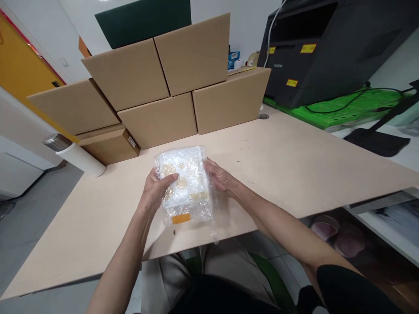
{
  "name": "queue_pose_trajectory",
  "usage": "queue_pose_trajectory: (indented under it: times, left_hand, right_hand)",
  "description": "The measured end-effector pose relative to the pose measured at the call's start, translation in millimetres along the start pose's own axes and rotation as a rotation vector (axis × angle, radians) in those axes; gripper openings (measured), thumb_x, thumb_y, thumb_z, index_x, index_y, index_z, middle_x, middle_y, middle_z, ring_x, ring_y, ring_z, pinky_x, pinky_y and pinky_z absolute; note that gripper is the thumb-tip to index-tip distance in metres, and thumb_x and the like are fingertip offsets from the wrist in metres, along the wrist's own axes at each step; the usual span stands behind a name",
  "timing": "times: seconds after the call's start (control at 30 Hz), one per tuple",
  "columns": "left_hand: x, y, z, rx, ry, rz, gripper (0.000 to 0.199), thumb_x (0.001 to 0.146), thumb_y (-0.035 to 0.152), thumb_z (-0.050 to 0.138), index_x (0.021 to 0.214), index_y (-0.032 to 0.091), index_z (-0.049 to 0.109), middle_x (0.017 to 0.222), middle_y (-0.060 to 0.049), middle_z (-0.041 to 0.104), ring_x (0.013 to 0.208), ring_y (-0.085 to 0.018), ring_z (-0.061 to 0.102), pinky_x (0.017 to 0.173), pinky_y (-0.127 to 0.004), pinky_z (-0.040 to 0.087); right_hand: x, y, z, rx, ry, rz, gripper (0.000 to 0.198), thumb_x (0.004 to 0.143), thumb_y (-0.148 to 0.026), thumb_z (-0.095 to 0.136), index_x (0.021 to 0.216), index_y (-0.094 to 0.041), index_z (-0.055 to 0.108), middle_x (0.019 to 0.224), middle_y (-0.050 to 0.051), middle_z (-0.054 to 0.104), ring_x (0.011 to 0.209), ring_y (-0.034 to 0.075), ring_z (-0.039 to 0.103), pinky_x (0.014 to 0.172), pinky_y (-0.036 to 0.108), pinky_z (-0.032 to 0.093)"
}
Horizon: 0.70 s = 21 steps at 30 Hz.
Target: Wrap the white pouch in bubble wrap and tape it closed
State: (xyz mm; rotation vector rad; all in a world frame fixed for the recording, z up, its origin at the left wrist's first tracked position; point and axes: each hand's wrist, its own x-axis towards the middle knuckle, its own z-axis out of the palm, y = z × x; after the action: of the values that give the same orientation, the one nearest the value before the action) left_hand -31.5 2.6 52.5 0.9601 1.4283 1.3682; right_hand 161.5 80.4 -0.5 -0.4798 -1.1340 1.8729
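A flat white package with yellowish round patterns, wrapped in clear plastic point(185, 179), is held between both hands above the front part of the table. My left hand point(155, 187) grips its left side, with the thumb lying across the front face and the other fingers hidden behind. On the right edge, my right hand point(220, 175) is closed around the package, most fingertips out of sight. An orange strip of tape point(181, 218) sits on the loose plastic at the lower end. A small dark mark is on the table just below.
Cardboard boxes point(160, 120) are stacked along the back of the wooden table point(294, 174), a dark green box point(147, 22) on top. A white bottle point(81, 158) with a metal lid stands at the left. A black printer point(294, 56) is at the back right, beside a black stand point(376, 140).
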Motion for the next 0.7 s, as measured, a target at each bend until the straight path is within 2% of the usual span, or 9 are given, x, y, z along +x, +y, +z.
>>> queue_pose_trajectory:
  times: [0.07, 0.17, 0.23, 0.33, 0.4, 0.5, 0.57, 0.63, 0.7]
  left_hand:
    - [7.3, -8.0, -0.3, 0.113, 0.142, 0.093, 0.079, 0.052, 0.033, 0.092, 0.121, 0.018, 0.056, 0.116, -0.012, 0.066, 0.098, -0.026, 0.068, 0.083, -0.04, 0.057]
    - [15.3, -12.3, -5.1, 0.191, 0.304, 0.113, 0.096, 0.05, 0.036, 0.094, 0.134, 0.026, 0.048, 0.142, -0.014, 0.05, 0.128, -0.031, 0.053, 0.098, -0.042, 0.051]
    - [18.6, -11.4, -7.9, 0.055, 0.15, -0.023, 0.09, 0.053, 0.039, 0.092, 0.132, 0.023, 0.052, 0.138, -0.016, 0.055, 0.127, -0.033, 0.055, 0.098, -0.043, 0.052]
    - [23.6, -13.3, -8.2, -0.164, -0.155, -0.194, 0.072, 0.056, 0.038, 0.09, 0.117, 0.015, 0.06, 0.112, -0.016, 0.069, 0.102, -0.032, 0.068, 0.086, -0.041, 0.058]
    - [29.0, -19.7, -7.4, -0.166, -0.125, -0.178, 0.076, 0.057, 0.035, 0.091, 0.121, 0.015, 0.056, 0.105, -0.013, 0.071, 0.091, -0.027, 0.071, 0.081, -0.038, 0.058]
    - [38.7, -33.6, -9.2, 0.012, 0.061, -0.128, 0.098, 0.063, 0.037, 0.089, 0.143, 0.019, 0.036, 0.108, -0.012, 0.068, 0.085, -0.023, 0.07, 0.078, -0.037, 0.058]
    - [43.4, -41.4, -12.8, 0.258, 0.124, -0.079, 0.1, 0.066, 0.046, 0.085, 0.147, 0.02, 0.032, 0.114, -0.015, 0.064, 0.093, -0.027, 0.069, 0.085, -0.044, 0.055]
    - [45.8, -46.7, -16.4, 0.563, 0.17, 0.05, 0.094, 0.07, 0.056, 0.078, 0.147, 0.02, 0.037, 0.127, -0.02, 0.057, 0.111, -0.035, 0.063, 0.098, -0.054, 0.048]
    - [46.3, -50.6, -18.3, 0.795, 0.198, 0.263, 0.084, 0.076, 0.059, 0.07, 0.146, 0.021, 0.042, 0.145, -0.022, 0.044, 0.129, -0.04, 0.05, 0.108, -0.059, 0.037]
  right_hand:
    - [1.9, 3.5, 0.0, 0.049, 0.043, 0.025, 0.06, 0.061, -0.044, 0.086, 0.112, -0.023, 0.062, 0.114, 0.008, 0.07, 0.111, 0.029, 0.064, 0.101, 0.046, 0.049]
    - [4.6, 5.3, -3.3, 0.109, 0.083, 0.051, 0.051, 0.061, -0.035, 0.085, 0.103, -0.02, 0.062, 0.104, 0.008, 0.072, 0.102, 0.027, 0.067, 0.095, 0.044, 0.053]
    - [6.3, 5.7, -6.2, 0.132, 0.068, 0.077, 0.047, 0.061, -0.035, 0.084, 0.1, -0.019, 0.063, 0.097, 0.007, 0.073, 0.098, 0.027, 0.068, 0.092, 0.043, 0.054]
    - [11.3, 9.3, -10.3, 0.144, 0.062, 0.129, 0.045, 0.062, -0.036, 0.082, 0.098, -0.019, 0.062, 0.093, 0.006, 0.073, 0.093, 0.026, 0.069, 0.086, 0.041, 0.056]
    - [16.7, 14.9, -13.6, 0.095, 0.129, 0.155, 0.046, 0.065, -0.038, 0.081, 0.101, -0.019, 0.06, 0.097, 0.007, 0.072, 0.091, 0.025, 0.069, 0.082, 0.04, 0.057]
    - [24.5, 24.9, -20.2, -0.17, 0.346, 0.135, 0.057, 0.071, -0.044, 0.077, 0.117, -0.019, 0.054, 0.107, 0.009, 0.068, 0.094, 0.024, 0.067, 0.085, 0.04, 0.055]
    - [26.6, 28.8, -24.4, -0.46, 0.447, 0.077, 0.067, 0.075, -0.05, 0.073, 0.129, -0.02, 0.048, 0.117, 0.011, 0.065, 0.102, 0.025, 0.065, 0.093, 0.043, 0.051]
    - [25.6, 29.2, -27.4, -0.761, 0.449, -0.025, 0.071, 0.08, -0.055, 0.067, 0.137, -0.02, 0.046, 0.129, 0.014, 0.059, 0.115, 0.028, 0.059, 0.102, 0.047, 0.046]
    - [23.3, 27.3, -29.3, -1.0, 0.388, -0.17, 0.068, 0.085, -0.057, 0.059, 0.141, -0.02, 0.047, 0.141, 0.016, 0.051, 0.131, 0.031, 0.047, 0.11, 0.05, 0.038]
